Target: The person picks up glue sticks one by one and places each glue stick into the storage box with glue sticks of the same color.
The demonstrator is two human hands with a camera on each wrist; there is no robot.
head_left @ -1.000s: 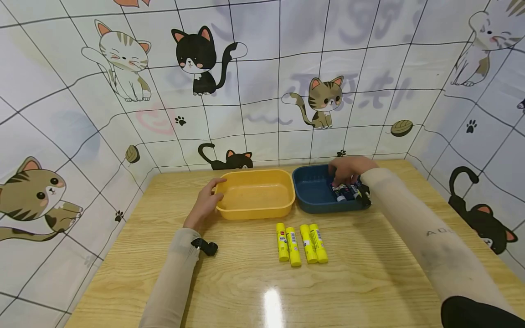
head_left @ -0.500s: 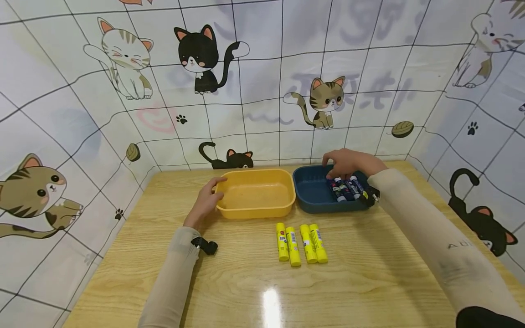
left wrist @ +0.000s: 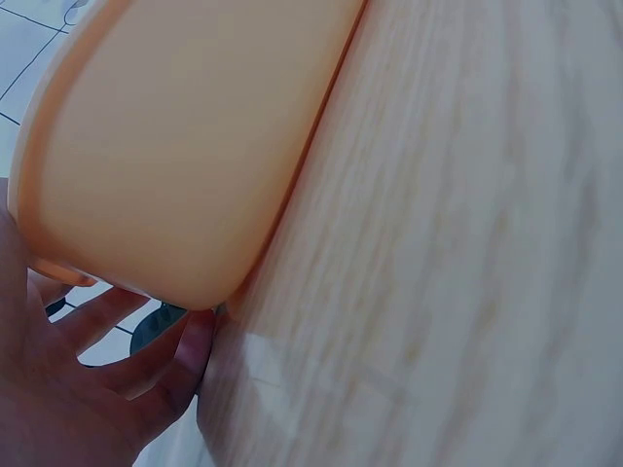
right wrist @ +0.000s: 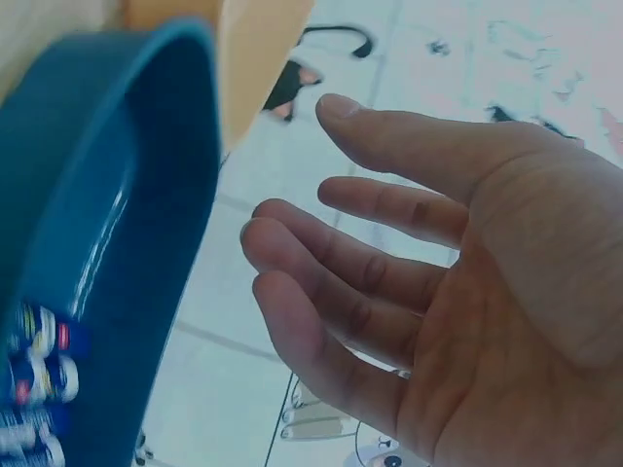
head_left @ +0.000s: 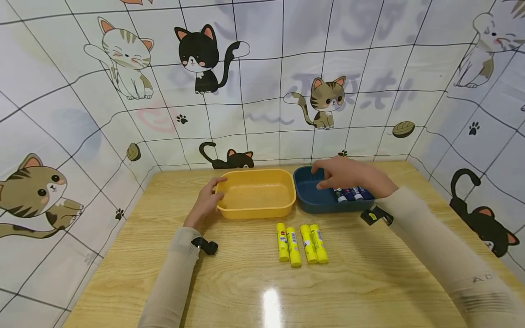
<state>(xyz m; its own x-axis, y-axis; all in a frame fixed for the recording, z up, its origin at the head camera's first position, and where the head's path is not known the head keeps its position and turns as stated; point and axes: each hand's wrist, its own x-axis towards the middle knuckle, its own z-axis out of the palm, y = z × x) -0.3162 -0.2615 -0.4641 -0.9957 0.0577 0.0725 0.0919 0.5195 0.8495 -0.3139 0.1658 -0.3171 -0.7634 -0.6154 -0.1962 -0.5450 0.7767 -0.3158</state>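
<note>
My left hand point(head_left: 206, 205) rests against the left end of a yellow plastic basket point(head_left: 256, 213), its fingertips at the rim. In the left wrist view, the fingers point(left wrist: 146, 370) reach along the basket's outer end wall, low toward the table. Over the blue basket point(head_left: 330, 207), my right hand point(head_left: 348, 175) hovers with fingers spread and loosely bent. The right wrist view shows nothing between the thumb and fingers. Several dark blue tubes with white ends point(head_left: 348, 194) lie side by side in the blue basket's right part, partly hidden by the right hand.
In front of the baskets, several yellow glue sticks point(head_left: 293, 247) lie on the wooden table point(head_left: 229, 278), all roughly parallel. The two baskets stand side by side near the back edge. A cat-print wall covering point(head_left: 262, 114) rises right behind them.
The right hand has lifted from the dark blue tubes, its fingers have opened out, and it has shifted left over the blue basket. The left hand has stayed at the yellow basket.
</note>
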